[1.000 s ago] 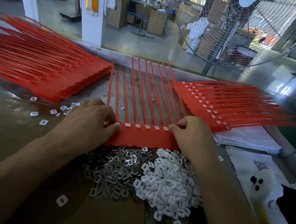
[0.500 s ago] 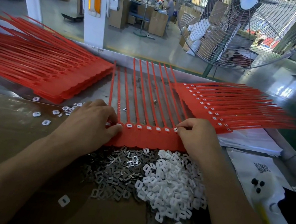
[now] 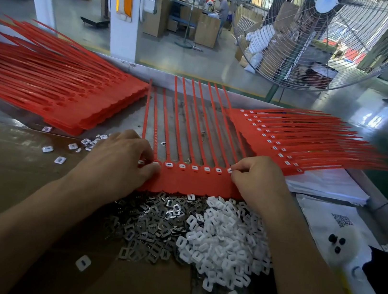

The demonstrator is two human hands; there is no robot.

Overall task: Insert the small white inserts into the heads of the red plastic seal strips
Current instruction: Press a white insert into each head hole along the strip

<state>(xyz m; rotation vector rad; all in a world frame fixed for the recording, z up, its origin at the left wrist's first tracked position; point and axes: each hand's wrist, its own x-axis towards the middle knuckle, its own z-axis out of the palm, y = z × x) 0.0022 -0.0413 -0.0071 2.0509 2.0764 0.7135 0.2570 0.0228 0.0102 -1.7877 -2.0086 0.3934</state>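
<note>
A joined row of red seal strips (image 3: pixel 190 181) lies in front of me, tails pointing away, with white inserts showing in several heads. My left hand (image 3: pixel 120 161) rests on the row's left end, fingers curled, its tips pressing an insert at a head. My right hand (image 3: pixel 256 178) sits on the right end, fingertips pinching at the last insert (image 3: pixel 229 170). Just below the row lies a heap of loose white inserts (image 3: pixel 222 239) beside a heap of small metal clips (image 3: pixel 151 226).
A stack of red strips without inserts (image 3: pixel 53 90) lies at the left. A stack with inserts fitted (image 3: pixel 297 142) fans out at the right over white papers (image 3: pixel 328 184). A few stray inserts (image 3: pixel 60 159) lie on the brown cardboard (image 3: pixel 6 181). A white handheld device (image 3: pixel 359 277) lies at lower right.
Both hands have stayed on the ends of the row. The fingertips have shifted slightly at the outer heads, and the view has moved a little closer.
</note>
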